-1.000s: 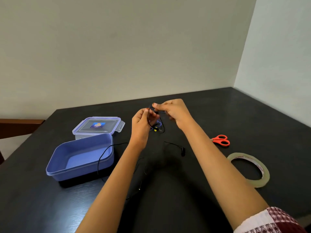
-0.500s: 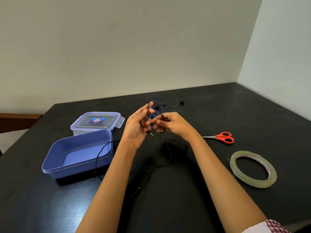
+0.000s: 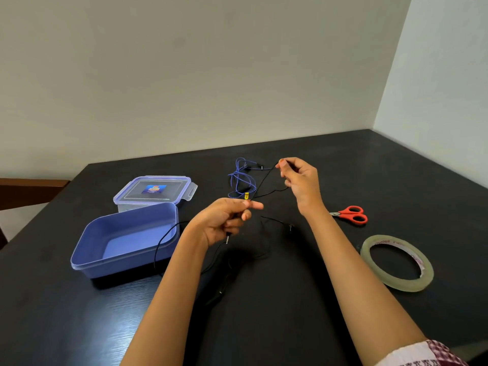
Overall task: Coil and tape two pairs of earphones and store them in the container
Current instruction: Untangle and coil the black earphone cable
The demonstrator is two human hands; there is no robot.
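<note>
Both hands are up over the bench (image 3: 52,313). The left hand (image 3: 224,220) pinches the blue earphones (image 3: 241,178) by the cord at the yellow tag, with the jack dangling under the palm. The right hand (image 3: 301,180) pinches the cord further along, higher and farther out. The blue loops hang between the hands. The black earphones (image 3: 290,227) lie loose under the arms, cord draped over the blue container (image 3: 79,262) rim. The clear lidded box (image 3: 155,190) sits behind the container. The scissors (image 3: 351,213) and tape roll (image 3: 401,285) are to the right.
</note>
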